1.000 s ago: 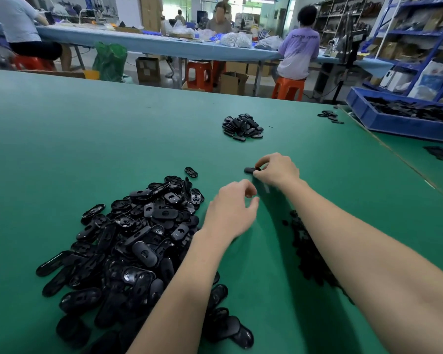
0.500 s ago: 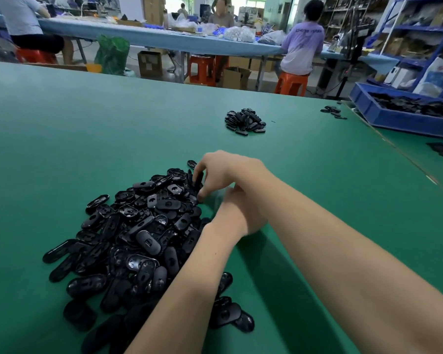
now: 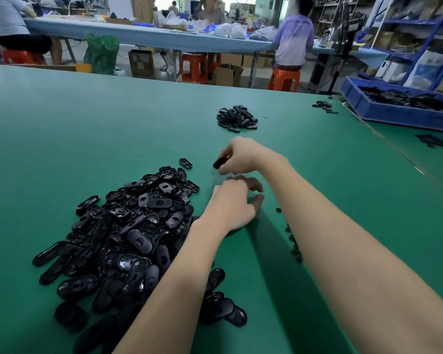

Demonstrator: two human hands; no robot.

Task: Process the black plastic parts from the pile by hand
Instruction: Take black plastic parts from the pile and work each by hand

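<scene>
— What carries everything?
— A broad green-matted bench (image 3: 87,129).
— And on it?
— A big heap of glossy black oval plastic parts (image 3: 128,233) at near left, one stray oval part (image 3: 185,163) just beyond it, a smaller black pile (image 3: 237,118) farther off, a few small black bits (image 3: 293,247) at right, and a blue plastic tray (image 3: 394,113) at the far right edge.

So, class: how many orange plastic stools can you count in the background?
3: one orange plastic stool at far left, one at centre, one under the seated person in purple. Others may be hidden.
</scene>
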